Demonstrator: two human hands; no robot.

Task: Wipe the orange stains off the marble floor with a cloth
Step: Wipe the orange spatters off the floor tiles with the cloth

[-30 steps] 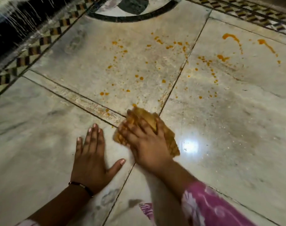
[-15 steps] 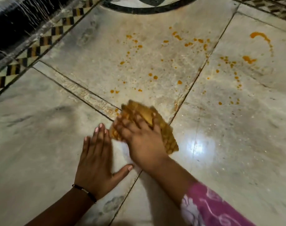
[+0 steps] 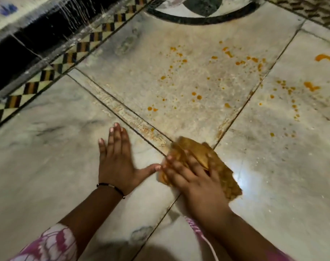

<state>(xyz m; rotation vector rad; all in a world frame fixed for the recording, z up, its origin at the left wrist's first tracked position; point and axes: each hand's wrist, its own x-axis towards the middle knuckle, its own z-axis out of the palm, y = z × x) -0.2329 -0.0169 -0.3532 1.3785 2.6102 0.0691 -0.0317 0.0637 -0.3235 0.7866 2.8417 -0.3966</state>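
Shifted slightly rightward over the past second, the cloth now sits over the junction of two floor seams in the lower centre of the frame, where a moment earlier it lay closer to the bracing hand. At lower left of centre, the left hand (image 3: 116,162) lies flat and open on the marble floor (image 3: 47,147), fingers spread, holding nothing, its thumb tip almost meeting the cloth's near edge. Just to its right, the right hand (image 3: 196,178) presses palm-down on the crumpled orange-brown cloth (image 3: 216,166), fingers splayed across it rather than curled around it; whether any fold is pinched underneath cannot be told. Above and to the right lie the remaining orange stains (image 3: 196,97), scattered as droplets across the centre slab and continuing to larger smears (image 3: 326,59) at the right edge. Every stain lies up-frame and rightward of the cloth, so the right hand, already on it, is plainly the nearer one for the next sweep.
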